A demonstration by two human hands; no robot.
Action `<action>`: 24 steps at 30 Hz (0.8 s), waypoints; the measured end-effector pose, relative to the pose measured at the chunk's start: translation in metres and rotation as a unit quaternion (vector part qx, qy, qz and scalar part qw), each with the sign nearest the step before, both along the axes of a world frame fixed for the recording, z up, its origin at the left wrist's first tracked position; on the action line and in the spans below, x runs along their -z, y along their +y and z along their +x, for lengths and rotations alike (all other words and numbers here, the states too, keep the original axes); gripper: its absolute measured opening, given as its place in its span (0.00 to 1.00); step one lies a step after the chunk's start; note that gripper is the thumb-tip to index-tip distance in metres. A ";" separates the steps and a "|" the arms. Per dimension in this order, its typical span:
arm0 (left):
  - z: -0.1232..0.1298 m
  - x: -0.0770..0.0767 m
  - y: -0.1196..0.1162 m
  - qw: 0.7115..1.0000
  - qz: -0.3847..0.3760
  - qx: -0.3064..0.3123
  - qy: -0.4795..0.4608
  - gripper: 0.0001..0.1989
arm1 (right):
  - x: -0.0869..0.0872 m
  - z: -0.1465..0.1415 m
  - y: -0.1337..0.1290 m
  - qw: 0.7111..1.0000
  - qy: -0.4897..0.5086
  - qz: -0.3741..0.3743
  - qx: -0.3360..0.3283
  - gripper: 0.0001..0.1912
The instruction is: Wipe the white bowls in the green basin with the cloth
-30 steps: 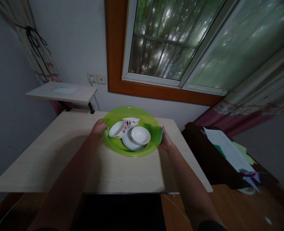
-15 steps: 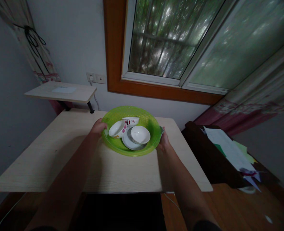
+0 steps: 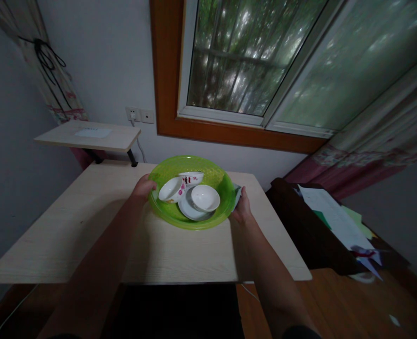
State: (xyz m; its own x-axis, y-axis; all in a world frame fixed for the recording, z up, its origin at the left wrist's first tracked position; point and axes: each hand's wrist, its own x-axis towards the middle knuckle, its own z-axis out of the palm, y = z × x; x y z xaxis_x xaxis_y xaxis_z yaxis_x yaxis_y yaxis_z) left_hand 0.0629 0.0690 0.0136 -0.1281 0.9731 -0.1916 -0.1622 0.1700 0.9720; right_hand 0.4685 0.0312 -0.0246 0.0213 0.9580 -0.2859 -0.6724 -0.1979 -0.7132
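A bright green basin (image 3: 213, 172) sits at the back middle of the desk. Inside it are a white bowl with pink flowers (image 3: 172, 189), tilted to one side, and a second patterned bowl (image 3: 195, 178) behind it. A plain white bowl (image 3: 205, 198) rests on a white plate (image 3: 187, 210). My left hand (image 3: 143, 187) is closed on the basin's left rim, thumb inside. At the right rim, my right hand (image 3: 242, 207) pinches a grey-blue piece of cloth (image 3: 237, 193) against or just beside the basin; its lower fingers are hidden.
The pale wooden desk (image 3: 190, 259) carries a small raised shelf (image 3: 119, 137) at the back left, with a paper (image 3: 93, 133) on it. Behind stand a wall socket (image 3: 133, 114) and a window. A dark brown cabinet (image 3: 300, 235) with papers (image 3: 330, 216) is to the right.
My right hand has shifted slightly right and more of the grey-blue cloth shows between it and the basin. My left hand, the basin and the bowls stay practically in place.
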 end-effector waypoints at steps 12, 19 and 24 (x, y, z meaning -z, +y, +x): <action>0.002 -0.003 -0.002 0.999 -0.019 -0.006 0.027 0.16 | 0.002 0.002 -0.016 1.000 0.009 0.024 0.002 0.36; 0.003 -0.005 -0.007 1.000 0.001 0.006 0.018 0.15 | -0.005 -0.011 -0.009 0.999 0.006 0.048 -0.009 0.37; 0.003 -0.004 -0.007 1.000 0.007 -0.003 0.013 0.15 | -0.008 -0.018 0.005 0.999 -0.015 0.036 -0.036 0.39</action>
State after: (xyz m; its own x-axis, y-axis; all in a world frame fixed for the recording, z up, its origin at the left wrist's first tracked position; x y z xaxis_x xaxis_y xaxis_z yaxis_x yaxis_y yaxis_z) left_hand 0.0663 0.0620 0.0180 -0.1392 0.9747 -0.1750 -0.1389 0.1557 0.9780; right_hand 0.4505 0.0363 -0.0169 -0.0404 0.9753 -0.2174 -0.6371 -0.1927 -0.7463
